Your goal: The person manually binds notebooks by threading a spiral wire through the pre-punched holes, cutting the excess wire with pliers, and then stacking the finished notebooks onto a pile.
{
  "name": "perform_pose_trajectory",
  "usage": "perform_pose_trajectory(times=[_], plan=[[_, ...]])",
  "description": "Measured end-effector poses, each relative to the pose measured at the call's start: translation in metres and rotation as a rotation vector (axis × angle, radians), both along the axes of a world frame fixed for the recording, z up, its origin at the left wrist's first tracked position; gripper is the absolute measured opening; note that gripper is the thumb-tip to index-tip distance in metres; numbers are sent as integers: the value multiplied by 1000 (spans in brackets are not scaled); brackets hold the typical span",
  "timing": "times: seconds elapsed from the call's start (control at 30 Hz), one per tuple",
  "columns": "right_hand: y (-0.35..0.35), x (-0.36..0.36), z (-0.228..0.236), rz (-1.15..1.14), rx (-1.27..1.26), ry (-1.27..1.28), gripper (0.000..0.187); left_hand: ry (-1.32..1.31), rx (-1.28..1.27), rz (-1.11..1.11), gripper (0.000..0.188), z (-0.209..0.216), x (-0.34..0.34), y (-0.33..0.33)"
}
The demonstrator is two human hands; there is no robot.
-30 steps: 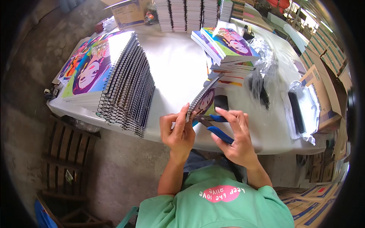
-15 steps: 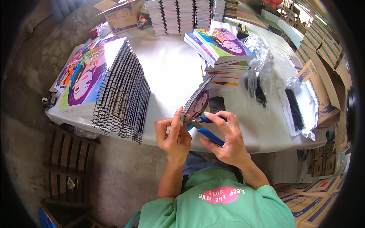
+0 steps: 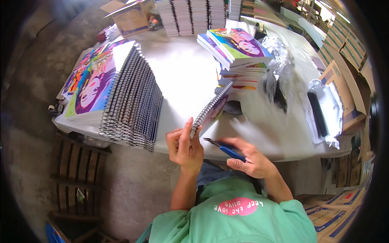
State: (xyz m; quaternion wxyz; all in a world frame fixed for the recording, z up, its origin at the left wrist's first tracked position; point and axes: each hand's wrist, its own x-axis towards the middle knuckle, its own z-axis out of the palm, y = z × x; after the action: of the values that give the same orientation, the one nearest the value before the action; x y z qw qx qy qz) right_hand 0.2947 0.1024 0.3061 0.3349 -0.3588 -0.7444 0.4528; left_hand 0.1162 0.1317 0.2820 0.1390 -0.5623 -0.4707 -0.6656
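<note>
My left hand [image 3: 185, 146] grips the near end of a spiral-bound notebook [image 3: 212, 108], held tilted on edge with its coil up and to the left. In my right hand [image 3: 252, 158] is a pair of blue-handled pliers [image 3: 229, 150], with the jaws pointing left toward the notebook's near end but apart from it. My right fingers are somewhat smeared by motion. To the left stands a tall stack of spiral notebooks [image 3: 131, 95] with illustrated covers, coils facing right. Beyond the held notebook lies another pile of notebooks [image 3: 239, 46].
Bound stacks [image 3: 190, 16] stand at the table's far edge beside a cardboard box [image 3: 130, 19]. Clear plastic wrap [image 3: 278, 60] and a black coil bundle in white wrapping [image 3: 318, 113] lie to the right. A slatted wooden chair [image 3: 79, 174] stands at the lower left.
My right hand has drawn the pliers back from the notebook's coil end, down and to the right, and their handles have come together. The left hand keeps hold of the notebook.
</note>
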Motion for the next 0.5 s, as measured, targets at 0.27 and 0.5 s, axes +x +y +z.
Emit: perform_pose_trajectory(times=[0.27, 0.5], plan=[[-7, 110, -88, -775, 219, -958, 71, -506, 33, -337, 24, 32, -14, -20], [55, 26, -1, -251, 43, 969, 67, -441, 264, -487, 21, 91, -20, -40]])
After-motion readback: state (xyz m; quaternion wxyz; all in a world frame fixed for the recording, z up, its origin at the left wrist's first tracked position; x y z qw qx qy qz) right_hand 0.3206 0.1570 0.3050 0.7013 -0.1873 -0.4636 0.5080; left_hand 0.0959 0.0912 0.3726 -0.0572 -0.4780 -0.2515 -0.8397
